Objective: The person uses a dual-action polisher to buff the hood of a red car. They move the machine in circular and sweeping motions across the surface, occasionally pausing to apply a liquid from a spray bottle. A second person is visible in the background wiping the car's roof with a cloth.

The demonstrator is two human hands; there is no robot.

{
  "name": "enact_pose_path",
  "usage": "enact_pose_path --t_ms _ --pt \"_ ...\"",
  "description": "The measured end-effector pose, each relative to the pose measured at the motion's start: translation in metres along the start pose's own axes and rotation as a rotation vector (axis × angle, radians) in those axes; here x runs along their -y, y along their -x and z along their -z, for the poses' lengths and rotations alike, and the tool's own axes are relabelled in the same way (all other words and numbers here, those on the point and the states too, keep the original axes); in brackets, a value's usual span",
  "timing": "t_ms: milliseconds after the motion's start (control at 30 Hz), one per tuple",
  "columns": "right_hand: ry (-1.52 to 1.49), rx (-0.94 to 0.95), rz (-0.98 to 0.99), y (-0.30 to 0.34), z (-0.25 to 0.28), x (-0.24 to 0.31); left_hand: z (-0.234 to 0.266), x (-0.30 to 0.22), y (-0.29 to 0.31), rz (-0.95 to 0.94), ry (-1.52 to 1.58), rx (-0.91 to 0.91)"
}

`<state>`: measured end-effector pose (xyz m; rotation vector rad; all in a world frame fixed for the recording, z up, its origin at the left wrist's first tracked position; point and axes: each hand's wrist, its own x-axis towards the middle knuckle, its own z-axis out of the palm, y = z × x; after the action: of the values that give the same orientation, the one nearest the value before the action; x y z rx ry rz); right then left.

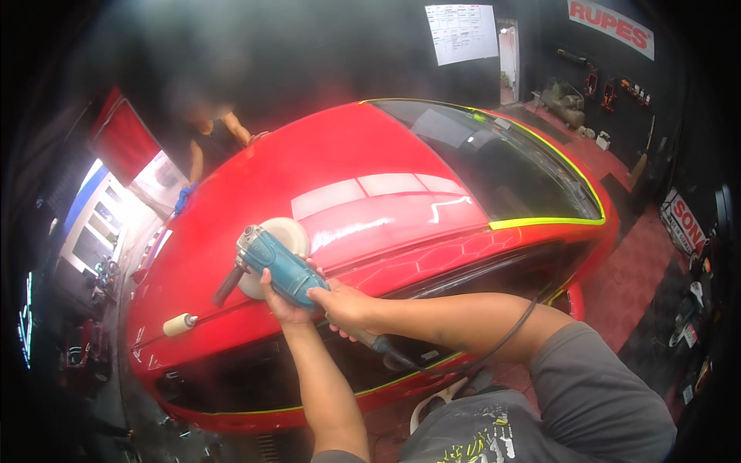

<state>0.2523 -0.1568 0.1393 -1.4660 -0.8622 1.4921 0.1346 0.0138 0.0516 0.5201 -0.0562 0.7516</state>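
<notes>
A teal rotary polisher [272, 266] with a round pale pad [290, 234] rests over the red car roof [255, 181], near its close side edge. My right hand [343, 307] wraps round the rear of its body, where the power cord [463, 364] leaves and loops right past my arm. My left hand [282, 301] grips the body from below, nearer the head; its fingers are partly hidden. A dark side handle [228, 285] sticks out at the left with no hand on it. A cream squeeze bottle [180, 325] lies on its side on the roof, left of the polisher.
Yellow-green masking tape [540, 222] edges the windshield [478, 147]. Across the car, another person [216, 143] leans on the roof with a blue cloth [184, 199] in one hand. Tools hang on the dark right wall, and a paper chart [461, 32] is on the back wall.
</notes>
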Motion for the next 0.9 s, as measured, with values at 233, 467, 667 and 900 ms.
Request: enact_pose_path --t_ms 233,467,667,900 --pt "-0.04 -0.087 -0.002 0.028 0.018 -0.013 -0.015 0.038 -0.014 0.078 -0.053 -0.02" --pt "-0.211 -0.264 -0.159 0.096 0.099 -0.052 -0.05 0.159 -0.044 0.224 0.016 -0.063" --pt "-0.144 -0.316 -0.101 0.135 0.106 -0.062 -0.077 0.2 -0.036 0.351 0.059 -0.043" --pt "-0.144 -0.148 -0.07 0.125 0.104 -0.053 -0.073 0.17 -0.02 0.253 -0.002 -0.131"
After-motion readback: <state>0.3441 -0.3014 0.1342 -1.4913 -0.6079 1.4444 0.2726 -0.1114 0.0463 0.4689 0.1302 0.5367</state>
